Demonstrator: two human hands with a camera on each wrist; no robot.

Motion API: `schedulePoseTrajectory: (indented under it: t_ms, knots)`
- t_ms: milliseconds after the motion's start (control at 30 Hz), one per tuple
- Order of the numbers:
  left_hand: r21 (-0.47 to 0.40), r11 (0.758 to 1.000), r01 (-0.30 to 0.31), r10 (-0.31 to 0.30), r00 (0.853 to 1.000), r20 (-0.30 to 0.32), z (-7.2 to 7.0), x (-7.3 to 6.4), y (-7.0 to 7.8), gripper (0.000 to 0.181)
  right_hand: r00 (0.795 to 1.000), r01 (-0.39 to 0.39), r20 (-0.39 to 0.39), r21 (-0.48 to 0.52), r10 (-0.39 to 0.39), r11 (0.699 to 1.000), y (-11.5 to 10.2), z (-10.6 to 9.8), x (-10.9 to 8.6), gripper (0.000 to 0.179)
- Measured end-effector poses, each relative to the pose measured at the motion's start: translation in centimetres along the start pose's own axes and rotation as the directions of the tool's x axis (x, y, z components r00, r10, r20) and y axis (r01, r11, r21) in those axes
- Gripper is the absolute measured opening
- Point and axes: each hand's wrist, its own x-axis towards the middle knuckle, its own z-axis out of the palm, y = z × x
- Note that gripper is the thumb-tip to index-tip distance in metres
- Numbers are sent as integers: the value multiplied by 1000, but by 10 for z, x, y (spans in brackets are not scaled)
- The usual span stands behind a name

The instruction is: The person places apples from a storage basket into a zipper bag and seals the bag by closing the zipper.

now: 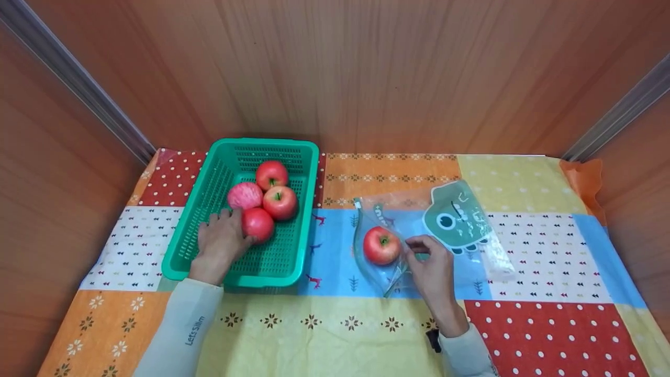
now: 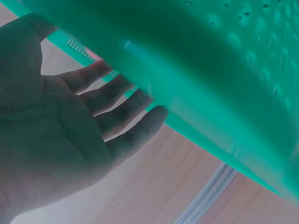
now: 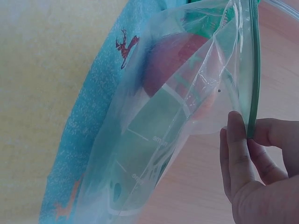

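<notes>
My left hand reaches into a green plastic basket, its thumb and fingers spread at the near left side of a red apple. In the left wrist view, the basket wall partly hides the fingertips. A clear zip bag with a green cartoon face lies to the right. Its mouth faces left, and one red apple sits just inside. My right hand pinches the bag's upper layer by the green-edged opening, as the right wrist view shows at the zip strip.
Three more apples lie in the basket behind the near one, among them a paler streaked apple. A patchwork-print cloth covers the table. Wood-grain panels stand behind it and at both sides.
</notes>
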Motion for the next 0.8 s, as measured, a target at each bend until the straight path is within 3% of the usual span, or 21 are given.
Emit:
schedulePoseTrajectory:
  t_ms: [433,800]
  knots:
    - [-1,1000,-6,6,998,64,4,13,-2,83,1000,-9,-11,-2,9,1000,0,2,0,13]
    - [20,999,-34,32,997,72,8,17,0,84,1000,5,-16,1,-5,1000,1,2,0,14]
